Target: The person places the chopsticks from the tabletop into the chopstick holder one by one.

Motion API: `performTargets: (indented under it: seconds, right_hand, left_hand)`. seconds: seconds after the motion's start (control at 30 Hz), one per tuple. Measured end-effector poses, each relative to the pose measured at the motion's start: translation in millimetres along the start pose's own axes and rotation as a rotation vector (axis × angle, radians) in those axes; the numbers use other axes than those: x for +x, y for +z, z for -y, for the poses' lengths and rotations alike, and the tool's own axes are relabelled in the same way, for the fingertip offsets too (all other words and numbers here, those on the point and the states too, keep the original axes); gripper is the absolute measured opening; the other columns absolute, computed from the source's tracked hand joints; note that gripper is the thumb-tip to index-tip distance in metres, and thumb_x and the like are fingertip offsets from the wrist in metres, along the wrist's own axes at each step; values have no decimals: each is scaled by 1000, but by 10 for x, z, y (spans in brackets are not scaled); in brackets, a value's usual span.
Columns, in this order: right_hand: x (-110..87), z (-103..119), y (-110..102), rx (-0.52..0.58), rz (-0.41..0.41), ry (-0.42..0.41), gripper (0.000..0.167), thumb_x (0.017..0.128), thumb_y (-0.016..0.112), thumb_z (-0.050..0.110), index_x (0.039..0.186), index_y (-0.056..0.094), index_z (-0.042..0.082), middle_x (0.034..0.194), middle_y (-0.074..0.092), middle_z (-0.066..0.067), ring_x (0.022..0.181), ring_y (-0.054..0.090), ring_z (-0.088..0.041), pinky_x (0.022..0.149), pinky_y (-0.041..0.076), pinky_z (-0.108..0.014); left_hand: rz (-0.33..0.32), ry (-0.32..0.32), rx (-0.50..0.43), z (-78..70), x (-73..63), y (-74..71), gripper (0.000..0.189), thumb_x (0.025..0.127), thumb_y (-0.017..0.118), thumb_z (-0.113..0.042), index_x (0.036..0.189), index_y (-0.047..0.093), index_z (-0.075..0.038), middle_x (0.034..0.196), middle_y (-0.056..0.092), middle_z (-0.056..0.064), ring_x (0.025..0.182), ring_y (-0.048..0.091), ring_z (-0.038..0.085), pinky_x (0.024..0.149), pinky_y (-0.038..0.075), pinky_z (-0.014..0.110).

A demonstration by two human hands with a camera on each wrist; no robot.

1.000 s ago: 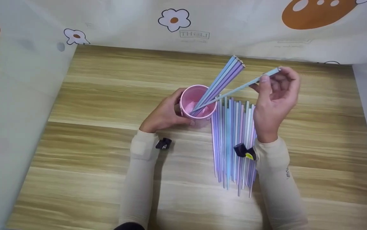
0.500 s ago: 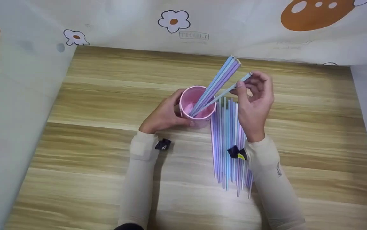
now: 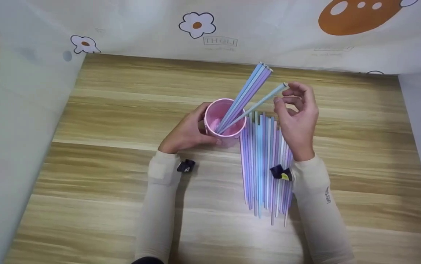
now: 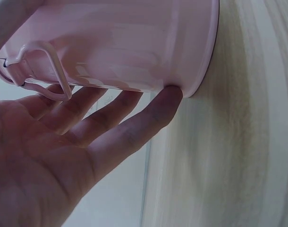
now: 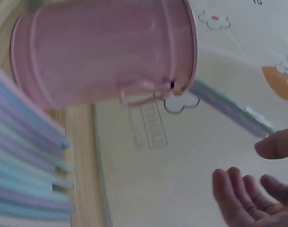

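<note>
My left hand (image 3: 190, 130) grips a small pink pail (image 3: 225, 141) round its side, with thumb and fingers on the wall in the left wrist view. Several slim pastel sticks, blue and purple (image 3: 249, 91), lean to the right out of the pail. Apart from that bunch, one pale green stick (image 3: 263, 102) leans against the rim at a lower slant. My right hand (image 3: 300, 113) is beside this stick's top end, thumb and fingers spread apart in the right wrist view and holding nothing.
Many pastel sticks (image 3: 265, 176) lie side by side on the wood-grain table (image 3: 96, 165), right of the pail and partly under the right forearm. A white sheet with flower prints (image 3: 197, 25) hangs behind the table. Small black devices (image 3: 186, 166) sit at both wrists.
My right hand moved left with the pale green stick, lowering it against the pail's rim, then let go and drew back slightly right. The left hand and pail barely moved.
</note>
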State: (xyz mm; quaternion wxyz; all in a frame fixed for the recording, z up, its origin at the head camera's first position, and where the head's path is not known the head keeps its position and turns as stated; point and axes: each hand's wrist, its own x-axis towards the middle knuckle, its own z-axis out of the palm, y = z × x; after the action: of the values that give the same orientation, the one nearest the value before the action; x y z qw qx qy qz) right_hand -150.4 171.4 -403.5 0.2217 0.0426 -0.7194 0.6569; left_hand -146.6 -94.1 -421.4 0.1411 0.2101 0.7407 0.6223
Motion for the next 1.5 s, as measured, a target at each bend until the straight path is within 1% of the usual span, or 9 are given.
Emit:
performTargets:
  seconds: [0.17, 0.3, 0.5, 0.67, 0.8, 0.97, 1.07, 1.27, 1.5]
  right_hand:
    - [51, -162, -217, -275, 35, 137, 31, 89, 65, 3, 119, 59, -1, 100, 62, -12, 82, 63, -19, 68, 57, -24]
    - [70, -275, -372, -510, 89, 237, 33, 91, 64, 10, 121, 59, -2, 101, 64, -13, 86, 64, -21, 74, 55, -25]
    - [82, -378, -551, -718, 208, 375, 35, 94, 62, 14, 122, 59, -6, 106, 65, -22, 94, 64, -34, 75, 56, -40]
    - [62, -450, -638, -848, 226, 401, 30, 90, 60, 6, 115, 62, -10, 101, 68, -26, 91, 65, -38, 79, 55, -50]
    - [41, -504, -663, -898, 219, 385, 29, 88, 60, 4, 114, 62, -11, 100, 69, -27, 93, 65, -40, 85, 52, -54]
    - [23, -543, -681, -934, 210, 358, 29, 89, 61, 4, 112, 62, -13, 93, 67, -27, 93, 61, -42, 86, 49, -58]
    - [20, -555, -697, -950, 229, 351, 30, 89, 61, 4, 112, 62, -14, 91, 66, -28, 91, 59, -43, 84, 49, -58]
    - [18, -561, -723, -949, 282, 360, 30, 86, 61, 4, 109, 63, -16, 99, 65, -31, 90, 59, -44, 83, 50, -59]
    - [22, -546, -716, -962, 304, 378, 29, 85, 59, 3, 106, 64, -17, 102, 64, -34, 91, 60, -46, 81, 50, -59]
  left_hand:
    - [6, -9, -2, 5, 3, 7, 89, 66, 84, 10, 143, 41, 4, 140, 49, 25, 134, 45, 40, 113, 38, 52]
    - [1, -7, 12, -8, 2, 10, 88, 66, 83, 11, 143, 42, 4, 140, 49, 25, 133, 46, 40, 113, 38, 51]
    - [-5, -16, 14, -22, -13, 1, 88, 66, 83, 12, 144, 41, 4, 140, 49, 25, 134, 46, 39, 113, 39, 48]
    - [1, -12, 15, 14, -19, -11, 88, 68, 84, 10, 144, 41, 3, 141, 49, 24, 135, 45, 38, 113, 39, 47]
    - [6, -16, 28, 39, -21, -13, 88, 69, 85, 6, 145, 40, 0, 142, 49, 20, 135, 45, 36, 113, 40, 45]
    - [1, -17, 19, 19, -19, -4, 88, 68, 85, 8, 144, 41, 3, 141, 49, 23, 134, 46, 38, 113, 39, 47]
    - [-6, -12, 18, 102, 5, -2, 90, 67, 86, 9, 145, 40, 2, 142, 49, 23, 134, 45, 38, 114, 39, 48]
    - [-8, 2, 18, 318, 63, -17, 93, 65, 88, 5, 146, 42, -6, 141, 51, 15, 133, 48, 30, 112, 42, 41]
    - [-5, 7, 5, 340, 68, -29, 93, 65, 90, 0, 145, 44, -10, 139, 53, 10, 131, 51, 26, 109, 45, 38]
